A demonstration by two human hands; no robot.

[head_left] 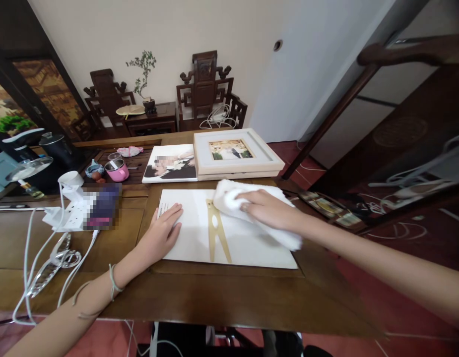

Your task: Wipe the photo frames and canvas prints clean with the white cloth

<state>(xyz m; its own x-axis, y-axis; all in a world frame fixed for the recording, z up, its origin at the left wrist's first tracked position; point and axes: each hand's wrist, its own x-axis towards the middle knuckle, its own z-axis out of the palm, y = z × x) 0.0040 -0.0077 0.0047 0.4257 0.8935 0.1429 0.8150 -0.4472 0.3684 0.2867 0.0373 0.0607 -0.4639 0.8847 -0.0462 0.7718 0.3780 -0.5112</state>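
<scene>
White cloth (232, 198) lies under the right hand (268, 208), fingers curled on it, pressing the far right part of the white board (192, 238) on the table (214, 297). The left hand (164, 233) rests flat, fingers spread, on its left edge. A gold strip (218, 233), perhaps a stand, runs between them; the framed photo (234, 153) lies just beyond

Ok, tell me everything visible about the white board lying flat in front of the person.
The white board is a flat rectangular panel, back side up, lying on the wooden table. A gold-coloured stand strut runs down its middle. The left hand presses flat on its left edge; the right hand holds a white cloth against its upper right part.
</scene>
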